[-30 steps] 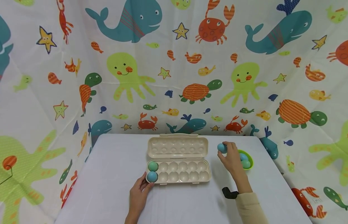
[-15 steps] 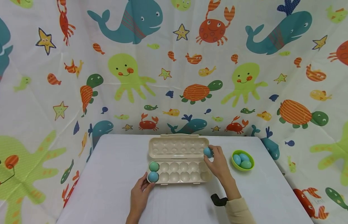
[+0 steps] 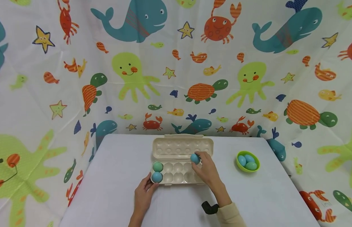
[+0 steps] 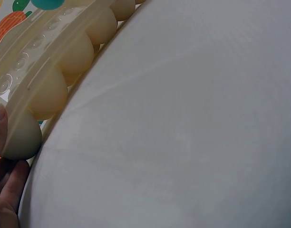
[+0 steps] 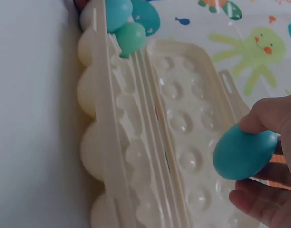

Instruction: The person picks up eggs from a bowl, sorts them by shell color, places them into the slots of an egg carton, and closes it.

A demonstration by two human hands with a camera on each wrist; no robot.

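A beige egg carton [image 3: 178,178] lies with its lid [image 3: 176,148] folded back on the white table. In its leftmost column are a green egg [image 3: 158,166] at the back and a blue egg [image 3: 157,177] in front. My left hand [image 3: 144,191] grips the carton's front left corner, thumb [image 4: 0,127] at the rim and fingers lower down. Between the thumb and fingers of my right hand [image 3: 207,170] is another blue egg [image 5: 244,152], held over the carton's right half, near the lid hinge. That hand hides some of the right-hand cups.
A lime green bowl [image 3: 245,170] with two blue eggs and a green egg stands to the right of the carton. A black strap [image 3: 210,208] sticks out from the right wrist. Behind the table hangs a curtain [image 3: 153,91] printed with sea animals.
My right hand has carried the blue egg leftward from beside the bowl to over the carton. The left hand keeps its hold on the carton's corner.
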